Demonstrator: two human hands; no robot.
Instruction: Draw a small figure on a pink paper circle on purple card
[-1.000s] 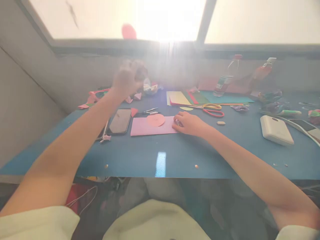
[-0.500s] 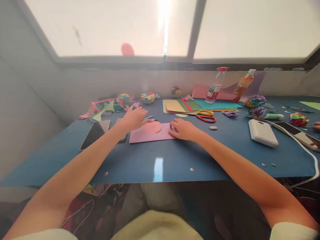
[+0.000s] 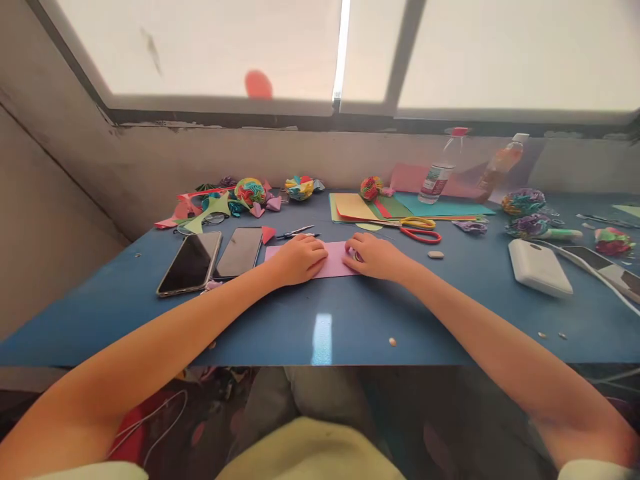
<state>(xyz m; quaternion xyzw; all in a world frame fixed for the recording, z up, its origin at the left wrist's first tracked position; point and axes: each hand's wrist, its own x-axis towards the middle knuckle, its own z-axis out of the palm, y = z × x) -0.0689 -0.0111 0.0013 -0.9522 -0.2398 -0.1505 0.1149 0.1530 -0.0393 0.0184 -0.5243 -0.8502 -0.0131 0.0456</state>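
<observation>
A sheet of light purple paper (image 3: 336,268) lies flat on the blue table. My left hand (image 3: 299,259) rests on its left part, fingers bent and pressed together against the sheet. At the right end, my right hand (image 3: 374,256) has curled fingers gripping the paper by its edge; a small shiny thing by those fingers is too small to make out. No pink paper circle shows on the sheet now; whether it is under my left hand I cannot tell. Just behind my left hand lie a pen-like tool (image 3: 295,233) and a small red paper piece (image 3: 269,233).
Two phones, one black (image 3: 191,263) and one grey-screened (image 3: 240,252), lie at left. Behind are paper flower balls (image 3: 250,191), stacked coloured paper (image 3: 350,207) and scissors (image 3: 419,229). At right are an eraser (image 3: 435,255), bottles (image 3: 436,177) and a white power bank (image 3: 540,268).
My left hand has come down and right onto the purple paper, where the pink circle was visible. My right hand stays at the paper's right end. The view has shifted slightly.
</observation>
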